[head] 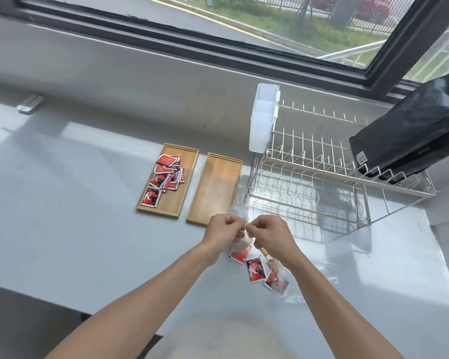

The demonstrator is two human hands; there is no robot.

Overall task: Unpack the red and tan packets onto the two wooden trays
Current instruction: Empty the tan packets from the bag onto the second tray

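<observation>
I have both hands raised over a clear plastic bag [240, 218], which I judge to be the packaging for the tan packets. The bag sits just in front of the empty tray [214, 189], at its near right corner. My left hand [224, 229] and right hand [266, 233] meet at the bag's top, fingers curled in and pinching the film from opposite sides, a grip suited to pulling it apart. The film is transparent and blurred, so I cannot confirm whether it is open.

Something tan [266, 255] shows under my right wrist; I cannot tell how many packets it is. Three loose red packets [255, 269] lie on the counter [75, 216] nearer to me than the empty tray, partly over crumpled clear film [290, 296]. They are not yet on a tray.

Just left of the empty tray stands the second tray [186, 177], holding a heap of red packets [165, 174] toward its left side. This suggests one colour per tray, the empty one reserved for tan.

Right of the empty tray stands a wire dish rack [322, 177] with a white cutlery holder [263, 117] and a black bag [410, 136] resting on it. I judge the task about half complete.
</observation>
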